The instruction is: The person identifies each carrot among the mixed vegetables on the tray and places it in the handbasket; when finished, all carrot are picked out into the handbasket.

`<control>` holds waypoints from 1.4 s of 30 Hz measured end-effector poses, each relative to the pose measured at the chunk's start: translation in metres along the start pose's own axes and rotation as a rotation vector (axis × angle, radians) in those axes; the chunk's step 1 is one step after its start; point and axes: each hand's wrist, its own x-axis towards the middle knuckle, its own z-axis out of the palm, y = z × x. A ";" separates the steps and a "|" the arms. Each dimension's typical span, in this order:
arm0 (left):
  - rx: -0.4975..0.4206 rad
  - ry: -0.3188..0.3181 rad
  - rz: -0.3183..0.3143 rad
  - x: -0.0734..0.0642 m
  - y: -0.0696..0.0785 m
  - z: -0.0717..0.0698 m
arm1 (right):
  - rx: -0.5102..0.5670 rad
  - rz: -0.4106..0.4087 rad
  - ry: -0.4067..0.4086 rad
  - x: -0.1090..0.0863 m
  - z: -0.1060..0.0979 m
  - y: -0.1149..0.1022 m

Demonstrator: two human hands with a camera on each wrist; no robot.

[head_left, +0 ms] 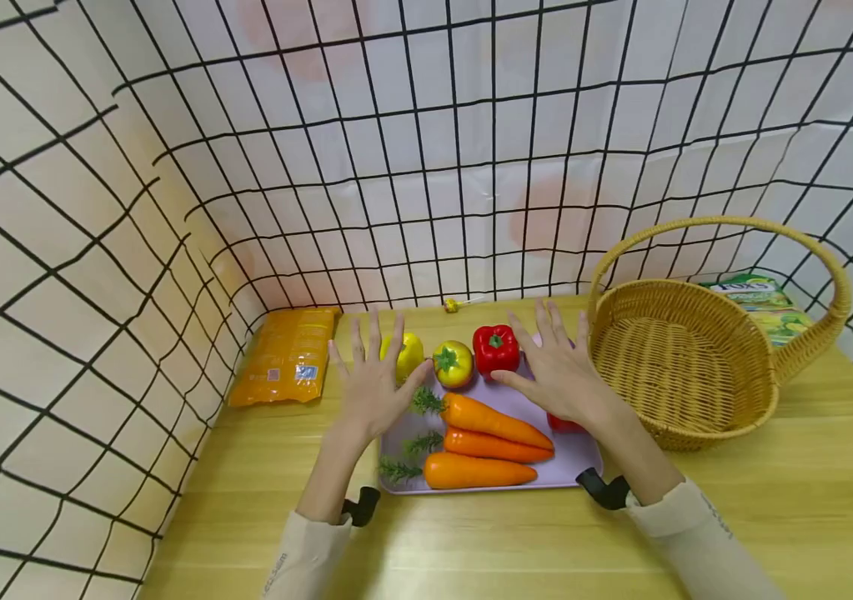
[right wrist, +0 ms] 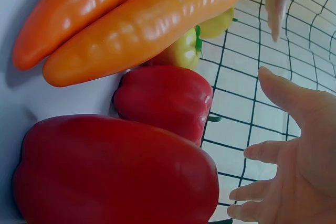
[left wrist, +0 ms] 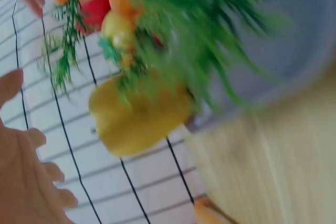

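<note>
My left hand (head_left: 372, 387), fingers spread and straight, hovers over the left side of a lilac tray (head_left: 572, 473), holding nothing. Spread just as wide, my right hand (head_left: 561, 375) is above the tray's right side. On the tray lie three orange carrots (head_left: 480, 472) with green tops. Behind them are a yellow bell pepper (left wrist: 139, 111), partly hidden by the left fingers in the head view, a yellow-red round fruit (head_left: 454, 364) with a green leafy top, and a red bell pepper (head_left: 496, 350). A second red bell pepper (right wrist: 115, 171) is mostly hidden under my right wrist in the head view.
A wicker basket (head_left: 760, 354) with a tall handle stands right of the tray, with a green packet (head_left: 760, 292) behind it. To the left lies an orange package (head_left: 287, 358). A yellow lollipop (head_left: 452, 306) lies near the grid-patterned backdrop (head_left: 441, 200).
</note>
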 end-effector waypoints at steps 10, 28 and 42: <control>-0.194 -0.182 0.001 -0.026 -0.046 -0.013 | 0.008 0.016 -0.028 -0.002 -0.001 0.002; -0.288 -0.576 0.042 -0.040 -0.088 0.001 | 0.058 -0.013 -0.054 -0.006 -0.001 0.001; -0.278 -0.647 -0.003 -0.035 -0.085 0.008 | 0.076 -0.055 -0.057 -0.007 0.005 -0.001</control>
